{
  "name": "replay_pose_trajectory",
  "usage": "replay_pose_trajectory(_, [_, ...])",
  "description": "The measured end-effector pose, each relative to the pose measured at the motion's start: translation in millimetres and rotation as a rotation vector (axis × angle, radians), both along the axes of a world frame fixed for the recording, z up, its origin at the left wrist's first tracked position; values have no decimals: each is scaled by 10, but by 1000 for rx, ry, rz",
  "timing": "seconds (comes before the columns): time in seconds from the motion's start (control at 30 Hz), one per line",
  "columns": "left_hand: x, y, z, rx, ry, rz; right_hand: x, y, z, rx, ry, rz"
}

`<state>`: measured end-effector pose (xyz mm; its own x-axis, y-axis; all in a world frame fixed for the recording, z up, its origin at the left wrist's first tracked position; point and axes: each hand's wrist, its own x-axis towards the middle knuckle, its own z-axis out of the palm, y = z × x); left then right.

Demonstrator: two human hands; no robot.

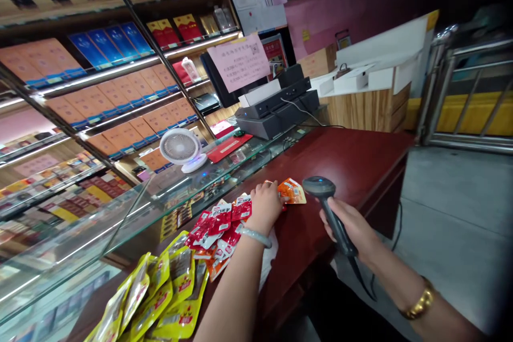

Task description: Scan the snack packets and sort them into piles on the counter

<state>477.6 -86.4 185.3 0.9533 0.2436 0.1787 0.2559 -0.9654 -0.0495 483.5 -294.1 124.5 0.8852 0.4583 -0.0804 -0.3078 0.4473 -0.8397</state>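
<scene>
My right hand [352, 227] is wrapped round the handle of a dark barcode scanner [319, 188], whose head is raised above the red-brown desk. A cable trails from the handle's lower end. Over on the left, my left hand [266, 204] reaches across the desk with curled fingers, closed at the edge of an orange snack packet [292, 191]; the fingertips are partly hidden. Red snack packets [219, 219] lie in a heap beside the left wrist, with a few orange ones among them. Nearer to me is a pile of large yellow snack pouches [170, 294].
A glass display counter [136, 219] borders the desk [348, 155] on the left, with a small white fan [182, 147] on it. Dark cash-desk equipment [276, 109] stands at the back. Boxed goods fill the shelves [120, 91]. A metal railing [473, 96] is at the right.
</scene>
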Motion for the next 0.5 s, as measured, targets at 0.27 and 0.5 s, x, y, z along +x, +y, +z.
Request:
replay_pose_trajectory(0.27, [182, -13, -231, 21, -42, 45, 67, -124, -64, -98, -57, -36])
replay_pose_trajectory(0.5, [173, -92, -206, -248, -154, 3, 108, -104, -21, -109, -48, 38])
